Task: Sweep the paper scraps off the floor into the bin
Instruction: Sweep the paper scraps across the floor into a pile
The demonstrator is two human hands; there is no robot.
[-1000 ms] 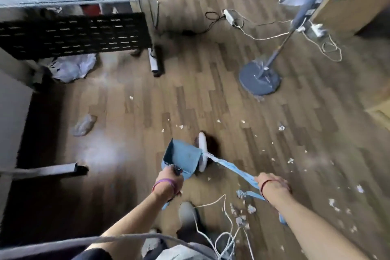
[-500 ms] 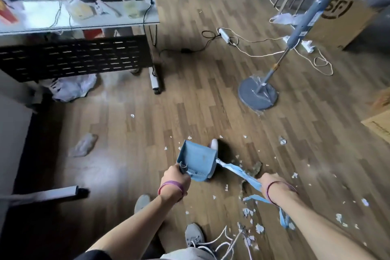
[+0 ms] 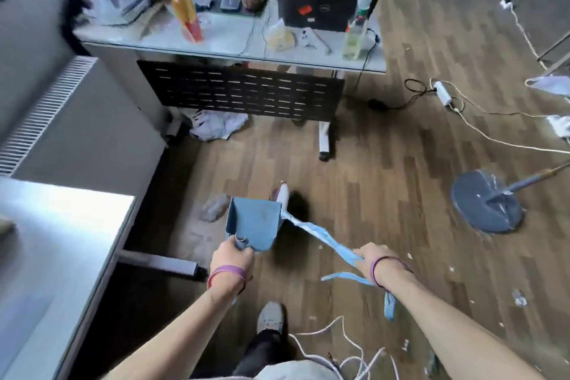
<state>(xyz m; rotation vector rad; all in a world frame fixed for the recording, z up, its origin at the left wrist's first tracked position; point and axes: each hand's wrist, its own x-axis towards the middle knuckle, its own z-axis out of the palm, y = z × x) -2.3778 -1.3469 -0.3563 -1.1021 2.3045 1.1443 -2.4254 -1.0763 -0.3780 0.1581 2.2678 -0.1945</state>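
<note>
A blue plastic dustpan [image 3: 253,223] is gripped in the closed left hand [image 3: 230,259]; the blue-wrapped broom handle [image 3: 320,236] is clasped by the right hand [image 3: 374,259], above scattered white paper scraps [image 3: 518,298].

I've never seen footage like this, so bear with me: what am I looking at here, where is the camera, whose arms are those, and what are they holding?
There is no machine here. The camera sits on a person's head, looking forward and down, so the two bare arms reaching in from the bottom are the wearer's own. The left hand grips a blue dustpan by its near edge. The right hand holds the broom handle, wrapped in blue tape; the broom head sits just behind the dustpan. Below is a wooden floor with small white paper scraps, mostly to the right, and white cables near the wearer's shoe. Further off are a desk carrying a laptop and bottles, and the round base of a standing fan. I can't pick out a bin.
</note>
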